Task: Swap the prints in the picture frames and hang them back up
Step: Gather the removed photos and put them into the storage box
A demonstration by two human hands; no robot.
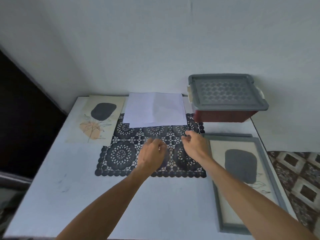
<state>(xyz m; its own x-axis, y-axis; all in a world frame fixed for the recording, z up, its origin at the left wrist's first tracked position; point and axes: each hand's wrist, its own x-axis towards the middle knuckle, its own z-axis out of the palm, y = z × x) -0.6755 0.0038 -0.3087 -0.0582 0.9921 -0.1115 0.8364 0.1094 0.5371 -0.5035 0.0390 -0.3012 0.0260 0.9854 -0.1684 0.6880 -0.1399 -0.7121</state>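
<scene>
A loose print (96,118) with a grey blob and a peach leaf drawing lies flat at the table's far left. A grey picture frame (270,172) holding a similar grey-blob print lies along the right edge, partly under my right forearm. White paper sheets (154,110) lie at the back centre. My left hand (152,153) and my right hand (195,144) hover over the black lace mat (121,153), fingers loosely curled, holding nothing that I can see.
A dark red plastic box with a grey lid (225,96) stands at the back right against the white wall. The white table (78,187) ends near a patterned floor (303,179) on the right and a dark area on the left.
</scene>
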